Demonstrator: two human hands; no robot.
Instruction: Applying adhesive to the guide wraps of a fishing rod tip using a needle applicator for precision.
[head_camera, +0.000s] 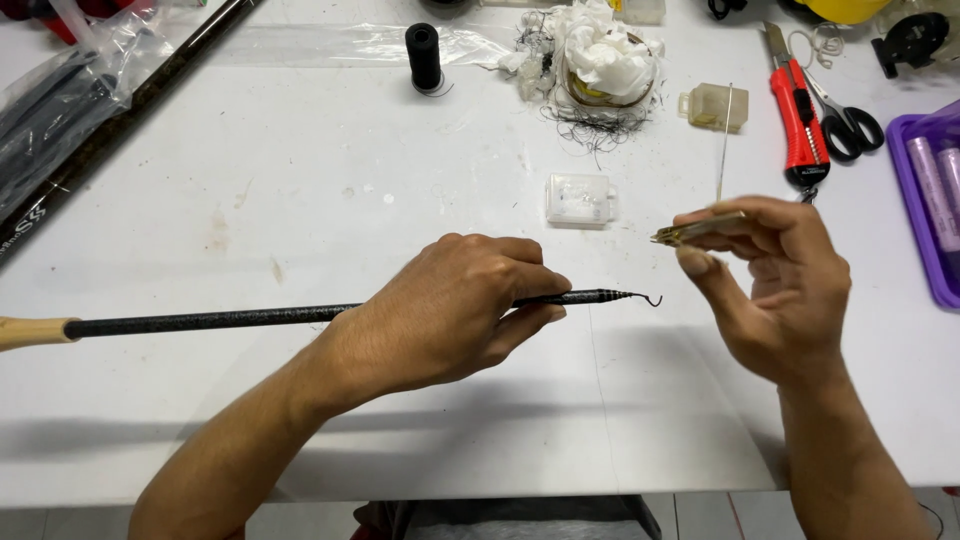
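Note:
My left hand (450, 315) grips a thin black rod (220, 320) near its tip, holding it level over the white table (300, 200). The rod has a tan handle end at the far left and a small wire hook (652, 298) at its right tip. My right hand (775, 285) hovers just right of the hook, pinching a small brass-coloured metal tool (690, 231) between thumb and fingers. The tool's point aims left, a little above the hook, without touching it.
At the back stand a black thread spool (424, 56), a roll stuffed with white tissue (605, 60), a yellowish small box (715, 106) and a clear plastic case (579, 199). A red utility knife (797, 115), scissors (845, 120) and a purple tray (925, 200) lie right. Bagged dark rods (70, 110) lie left.

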